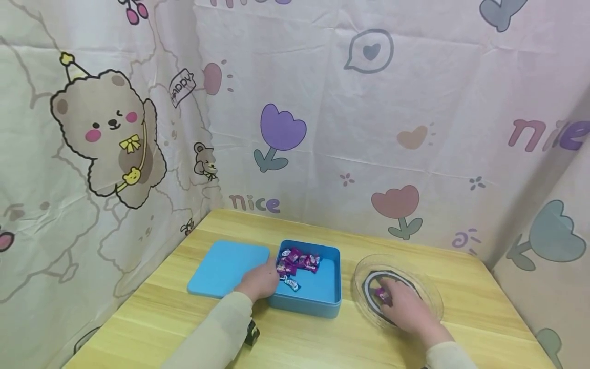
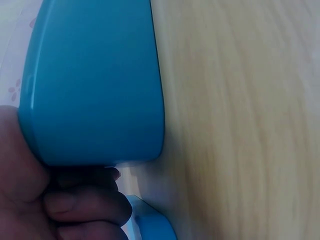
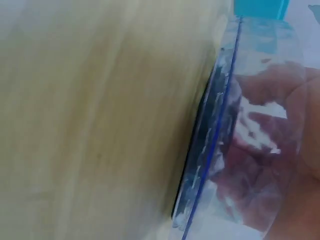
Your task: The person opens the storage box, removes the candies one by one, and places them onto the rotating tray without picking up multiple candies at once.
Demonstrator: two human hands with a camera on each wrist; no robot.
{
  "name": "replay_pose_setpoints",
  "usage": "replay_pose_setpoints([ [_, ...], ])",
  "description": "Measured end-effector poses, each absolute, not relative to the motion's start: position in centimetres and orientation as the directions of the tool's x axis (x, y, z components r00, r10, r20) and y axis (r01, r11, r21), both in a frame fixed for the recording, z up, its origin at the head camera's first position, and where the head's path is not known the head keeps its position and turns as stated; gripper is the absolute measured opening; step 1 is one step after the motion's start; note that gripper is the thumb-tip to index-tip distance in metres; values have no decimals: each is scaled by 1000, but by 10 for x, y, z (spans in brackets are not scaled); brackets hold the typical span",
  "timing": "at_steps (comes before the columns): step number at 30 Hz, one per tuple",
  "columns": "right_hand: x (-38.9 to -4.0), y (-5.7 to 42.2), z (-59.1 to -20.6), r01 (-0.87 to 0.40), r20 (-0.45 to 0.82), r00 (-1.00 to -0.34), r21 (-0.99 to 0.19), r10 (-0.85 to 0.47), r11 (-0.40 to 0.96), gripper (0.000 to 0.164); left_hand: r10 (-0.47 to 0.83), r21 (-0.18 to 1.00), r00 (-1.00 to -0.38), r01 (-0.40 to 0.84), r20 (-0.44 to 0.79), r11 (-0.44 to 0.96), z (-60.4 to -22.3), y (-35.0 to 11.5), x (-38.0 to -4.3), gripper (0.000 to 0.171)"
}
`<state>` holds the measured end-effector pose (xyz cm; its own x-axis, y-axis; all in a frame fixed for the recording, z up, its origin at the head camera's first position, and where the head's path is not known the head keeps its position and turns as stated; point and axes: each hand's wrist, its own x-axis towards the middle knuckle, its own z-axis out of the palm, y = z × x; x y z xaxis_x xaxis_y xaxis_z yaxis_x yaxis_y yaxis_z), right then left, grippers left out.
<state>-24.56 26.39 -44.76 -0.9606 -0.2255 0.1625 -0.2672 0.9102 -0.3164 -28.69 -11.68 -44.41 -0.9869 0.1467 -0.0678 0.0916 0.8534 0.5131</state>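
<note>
A blue box (image 1: 308, 305) stands on the table with several purple-wrapped candies (image 1: 303, 260) and a light-blue-wrapped candy (image 1: 292, 283) inside, mostly toward its left side. My left hand (image 1: 260, 281) grips the box's left wall, thumb at the rim; in the left wrist view its fingers (image 2: 87, 204) curl by the box's corner. Over a clear round plastic dish (image 1: 435, 302), my right hand (image 1: 405, 306) reaches down and pinches a purple-wrapped candy (image 1: 382, 294). Through the dish's clear wall, the right wrist view shows that hand only in a blurred way.
A flat blue lid (image 1: 226, 267) lies on the wooden table (image 1: 295, 341), left of the box and partly behind the left hand. Printed curtains (image 1: 332, 128) hang around the back and both sides of the table. A dark object (image 1: 252, 333) shows beside the left sleeve.
</note>
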Motion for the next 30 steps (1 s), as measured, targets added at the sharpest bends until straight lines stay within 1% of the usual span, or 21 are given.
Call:
replay_pose_setpoints([
  [3, -244, 262, -447, -269, 179, -959, -328, -220, 905, 73, 148, 506, -987, 95, -65, 857, -444, -117, -288, 47],
  [5, -244, 260, -447, -268, 201, -957, -325, -211, 907, 72, 147, 500, -987, 97, -62, 860, -444, -118, -289, 47],
  [9, -243, 251, -444, -275, 249, -947, -311, -201, 910, 64, 143, 503, -987, 89, -70, 859, -444, -117, -289, 49],
  [16, -244, 220, -433, -294, 252, -947, -423, -201, 857, 51, 137, 515, -987, 74, -86, 854, -443, -117, -287, 51],
  [22, -248, 180, -424, -386, 288, -916, -451, -278, 805, 40, 132, 524, -988, 73, -76, 848, -442, -117, -287, 50],
  [26, -251, 158, -421, -462, 306, -884, -461, -353, 758, 37, 137, 512, -988, 80, -74, 855, -443, -117, -287, 50],
  [30, -258, 139, -423, -523, 303, -852, -443, -428, 728, 36, 141, 496, -987, 86, -74, 864, -445, -117, -287, 51],
])
